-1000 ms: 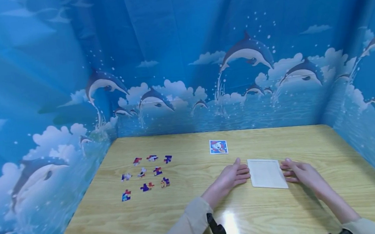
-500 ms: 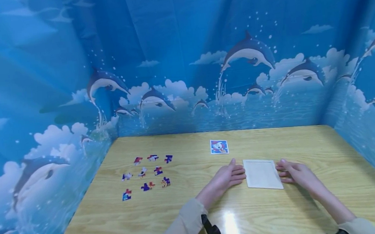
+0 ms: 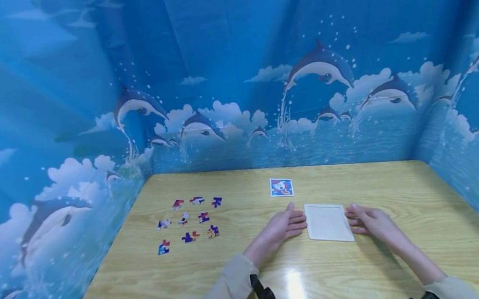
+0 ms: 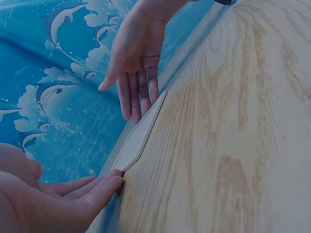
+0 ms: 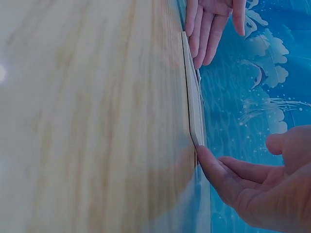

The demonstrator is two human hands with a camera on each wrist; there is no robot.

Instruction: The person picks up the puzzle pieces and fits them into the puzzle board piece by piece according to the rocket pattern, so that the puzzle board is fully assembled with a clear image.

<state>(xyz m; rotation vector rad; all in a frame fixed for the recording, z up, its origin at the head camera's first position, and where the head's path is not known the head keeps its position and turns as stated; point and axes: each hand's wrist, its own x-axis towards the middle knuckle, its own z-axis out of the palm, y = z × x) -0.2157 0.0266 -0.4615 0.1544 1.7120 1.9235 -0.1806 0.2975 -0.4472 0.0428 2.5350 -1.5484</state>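
A square white puzzle frame (image 3: 329, 223) with a raised rim lies flat on the table between the two hands. Along its left edge, the left hand (image 3: 280, 227) touches it with straight fingertips, thumb pointing up. The right hand (image 3: 372, 223) has its fingertips against the opposite edge, fingers nearly straight. In the left wrist view, the left fingertips (image 4: 114, 179) meet the tray-like frame (image 4: 141, 133) at its near side. The right wrist view has the right index fingertip (image 5: 204, 155) on the corner of the frame (image 5: 193, 97).
Several loose jigsaw pieces (image 3: 184, 219) lie spread in rows on the left of the wooden table (image 3: 157, 287). A small picture card (image 3: 281, 187) lies behind the left hand. Blue dolphin-print curtain (image 3: 217, 76) encloses the back and sides.
Both hands have moved left together, and the white puzzle frame has slid left between them. The jigsaw pieces and card stay in place on the table.
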